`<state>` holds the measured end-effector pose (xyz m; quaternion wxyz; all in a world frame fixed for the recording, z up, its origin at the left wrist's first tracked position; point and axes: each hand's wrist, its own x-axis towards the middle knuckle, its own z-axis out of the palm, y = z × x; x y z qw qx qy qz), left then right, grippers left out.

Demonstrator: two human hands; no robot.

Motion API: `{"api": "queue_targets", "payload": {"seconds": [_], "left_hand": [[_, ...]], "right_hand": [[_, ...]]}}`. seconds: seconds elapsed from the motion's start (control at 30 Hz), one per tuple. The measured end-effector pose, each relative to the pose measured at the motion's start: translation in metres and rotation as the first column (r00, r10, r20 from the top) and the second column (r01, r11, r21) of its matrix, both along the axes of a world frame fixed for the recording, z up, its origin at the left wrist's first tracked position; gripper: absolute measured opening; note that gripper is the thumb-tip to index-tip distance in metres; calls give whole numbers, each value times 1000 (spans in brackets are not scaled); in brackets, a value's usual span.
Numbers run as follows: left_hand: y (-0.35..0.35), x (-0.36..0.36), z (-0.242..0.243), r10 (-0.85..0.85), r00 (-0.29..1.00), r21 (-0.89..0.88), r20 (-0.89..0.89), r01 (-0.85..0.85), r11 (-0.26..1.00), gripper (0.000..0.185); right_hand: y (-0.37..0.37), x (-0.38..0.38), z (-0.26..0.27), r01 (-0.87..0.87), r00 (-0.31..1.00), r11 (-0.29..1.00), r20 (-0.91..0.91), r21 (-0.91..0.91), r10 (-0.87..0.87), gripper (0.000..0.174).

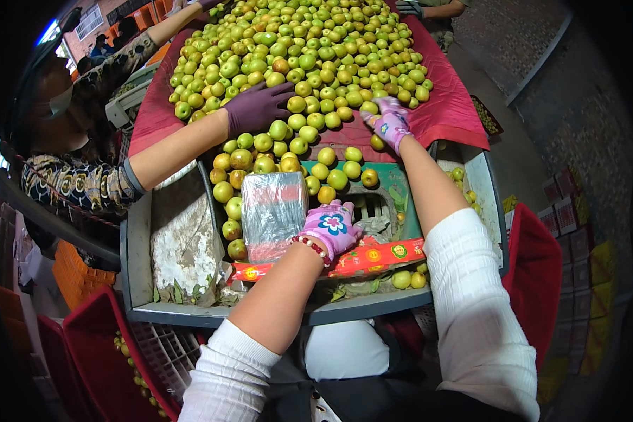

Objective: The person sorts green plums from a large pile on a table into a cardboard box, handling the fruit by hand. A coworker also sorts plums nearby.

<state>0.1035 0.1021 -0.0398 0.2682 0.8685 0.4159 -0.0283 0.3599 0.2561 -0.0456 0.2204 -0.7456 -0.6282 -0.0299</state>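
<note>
A big heap of green-yellow jujube-like fruits (295, 58) covers the red cloth (453, 111) on a sorting table. My left hand (331, 227), in a pink flowered glove, is low at the near end, beside a plastic-wrapped block (274, 216) and over a red printed wrapper (374, 258); its palm is hidden, so a grip cannot be told. Fruits lie just beyond it around a green panel (395, 174). My right hand (389, 124), in a matching glove, reaches to the heap's near right edge, fingers spread, touching or close to a few fruits.
From the left, a co-worker's purple-gloved hand (258, 108) reaches onto the heap. Another person's gloved hand (410, 8) is at the far right. The table's raised rim (369, 308) runs before me. Red-lined crates (100, 348) and an orange crate (79, 274) stand at lower left.
</note>
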Motion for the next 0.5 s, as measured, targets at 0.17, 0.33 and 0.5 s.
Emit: {"api": "queue_targets", "payload": {"seconds": [0.17,0.33,0.5], "left_hand": [[3,1,0,6,1000,-1,-23,-6,1000,50],[7,-1,4,24,1000,-52,-5,-24,998,53],[6,1,-13,137,983,-58,121,-131,990,52]], "right_hand": [[-18,-51,15,-162,981,979,-87,125,174,53],[-33,-125,19,-540,786,841,348,-13,510,51],[-40,-139,15,-507,652,809,482,-297,585,51]]}}
